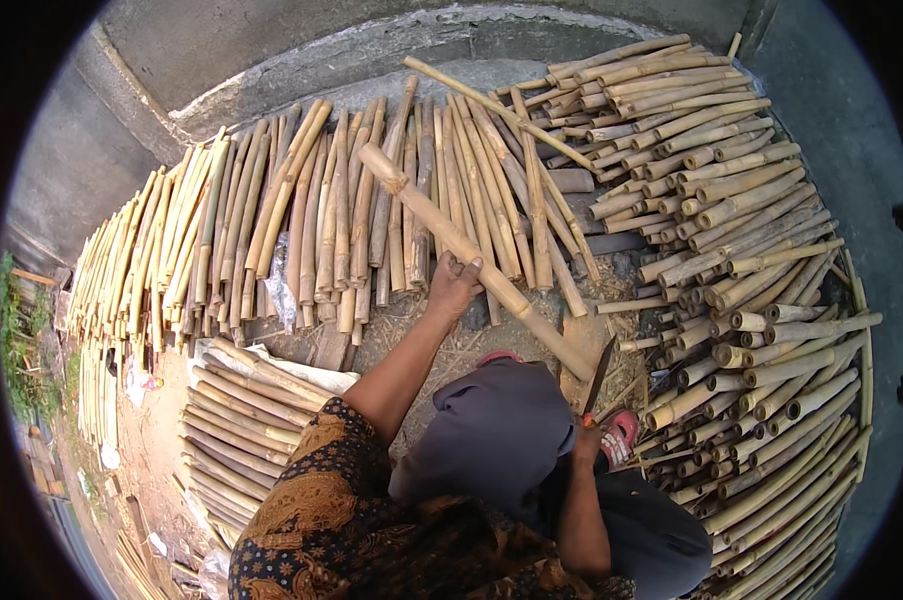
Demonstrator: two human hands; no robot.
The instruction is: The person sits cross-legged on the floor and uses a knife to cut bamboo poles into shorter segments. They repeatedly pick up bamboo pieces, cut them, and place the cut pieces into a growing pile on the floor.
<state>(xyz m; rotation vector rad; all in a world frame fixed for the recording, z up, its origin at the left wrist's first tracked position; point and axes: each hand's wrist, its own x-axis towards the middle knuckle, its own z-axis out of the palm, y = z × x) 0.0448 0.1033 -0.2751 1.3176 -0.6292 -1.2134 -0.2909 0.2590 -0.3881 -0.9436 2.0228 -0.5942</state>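
Note:
My left hand is closed around the middle of a thick bamboo pole. The pole slants from the upper left down to the lower right, its near end beside my right knee. Low by my right leg, my right hand grips the orange-red handle of a long dark-bladed knife. The blade points up and away, close to the pole's near end but seemingly apart from it. Part of my right hand is hidden against my trouser leg.
Rows of cut bamboo poles lie ahead and to the left. A tall stack of bamboo rises on my right. Another bamboo pile rests at my left. A concrete wall closes the back. My red shoe stands near the knife.

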